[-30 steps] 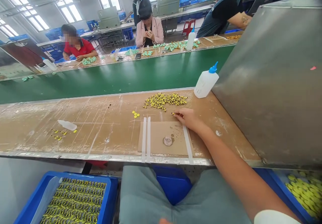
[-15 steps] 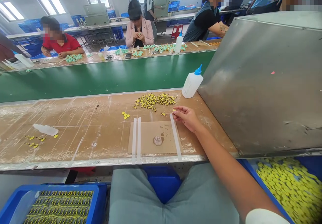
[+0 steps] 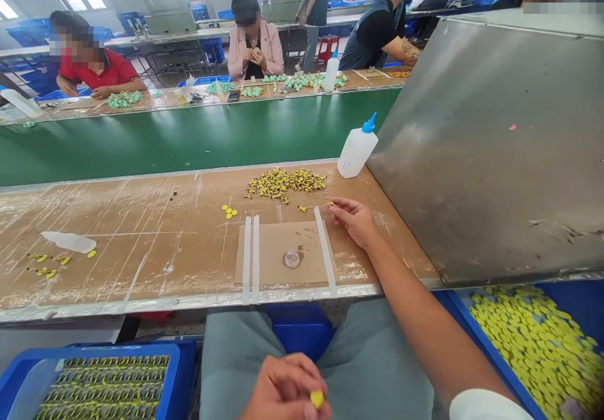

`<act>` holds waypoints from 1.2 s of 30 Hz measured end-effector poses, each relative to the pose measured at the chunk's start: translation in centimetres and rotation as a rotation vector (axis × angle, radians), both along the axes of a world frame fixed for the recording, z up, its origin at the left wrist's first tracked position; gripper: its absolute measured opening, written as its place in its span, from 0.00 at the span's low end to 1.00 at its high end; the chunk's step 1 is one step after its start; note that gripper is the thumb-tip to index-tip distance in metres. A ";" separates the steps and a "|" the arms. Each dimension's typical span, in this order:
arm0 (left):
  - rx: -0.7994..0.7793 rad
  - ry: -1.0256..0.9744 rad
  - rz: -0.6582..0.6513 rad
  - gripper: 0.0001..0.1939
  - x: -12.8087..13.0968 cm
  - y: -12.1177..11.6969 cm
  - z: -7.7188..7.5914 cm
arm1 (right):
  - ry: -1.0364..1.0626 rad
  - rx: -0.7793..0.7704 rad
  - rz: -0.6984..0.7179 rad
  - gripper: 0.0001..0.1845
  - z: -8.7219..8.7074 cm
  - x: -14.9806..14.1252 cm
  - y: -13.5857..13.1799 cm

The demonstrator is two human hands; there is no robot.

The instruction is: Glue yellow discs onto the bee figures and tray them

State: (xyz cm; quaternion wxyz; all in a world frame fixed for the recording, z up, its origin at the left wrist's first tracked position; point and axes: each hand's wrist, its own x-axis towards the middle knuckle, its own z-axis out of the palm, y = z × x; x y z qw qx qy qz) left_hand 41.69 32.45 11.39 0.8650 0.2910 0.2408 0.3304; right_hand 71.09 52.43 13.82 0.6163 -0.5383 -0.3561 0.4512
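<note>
Two narrow pinches
Left hand (image 3: 285,385), bottom centre, holds a yellow disc (image 3: 316,398); right hand (image 3: 356,221), right of centre, a small yellow piece (image 3: 331,204), yellow-black pile (image 3: 283,184) up-left.

No readable text, brand or number anywhere in view. Nearest thing to lettering: white bottle (image 3: 357,153) with blue spout, right of centre in the frame, standing on the desk (image 3: 202,250). Faint dark marks run along its side, possibly handwriting; too small and pale to make out, script uncertain. Second white bottle (image 3: 331,73), upper middle of the frame, on the far side: any label too small to tell. Metal box (image 3: 472,155), right of the frame: small pink patch, dark scuffs, no legible characters.
</note>
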 end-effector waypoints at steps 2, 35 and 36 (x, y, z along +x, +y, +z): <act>-0.027 0.031 0.226 0.10 -0.6 2.3 0.1 | 0.021 -0.015 0.011 0.34 0.0 0.1 -0.1; 0.089 0.031 0.713 0.12 1.0 13.8 1.7 | -0.523 0.489 0.014 0.10 -1.2 -9.4 -6.4; 0.090 0.026 0.708 0.11 1.0 13.8 1.7 | -0.549 0.507 0.022 0.10 -1.3 -9.5 -6.5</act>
